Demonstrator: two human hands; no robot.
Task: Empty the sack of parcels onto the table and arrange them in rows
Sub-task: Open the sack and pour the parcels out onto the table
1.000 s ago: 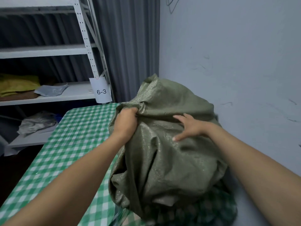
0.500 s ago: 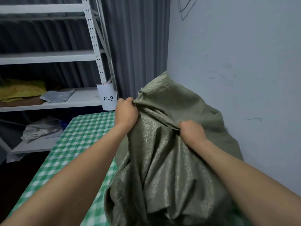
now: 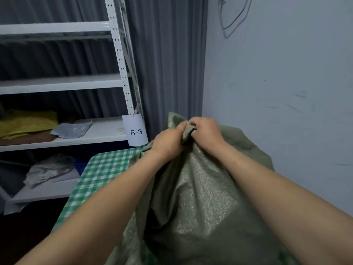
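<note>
Green woven cloth is bunched up in both your fists now. One second ago your right hand [image 3: 206, 131] lay flat on the sack [image 3: 200, 188], and your left hand [image 3: 168, 142] held a fold a little way off to the left. Since then your hands have come together at the top of the sack, and the sack stands taller than it did.

I think this means you have a good hold and are getting ready to lift and tip it. I cannot tell if you hold the open end or the closed end. No parcels are out yet, so the rows have not been started. Any parcels are hidden inside.

Both hands are closed tight. The fingers of each hand curl round the same twisted lump of cloth, and your two fists sit right beside each other.

The sack is on the right side of the table [image 3: 101, 169], which has a green and white checked cover. It is close to the wall [image 3: 286, 92] on the right. The left part of the table looks like a good place for the parcels to land. Far off to the left is a white shelf [image 3: 63, 138] with a tag [image 3: 136, 131] that says 6-3.
</note>
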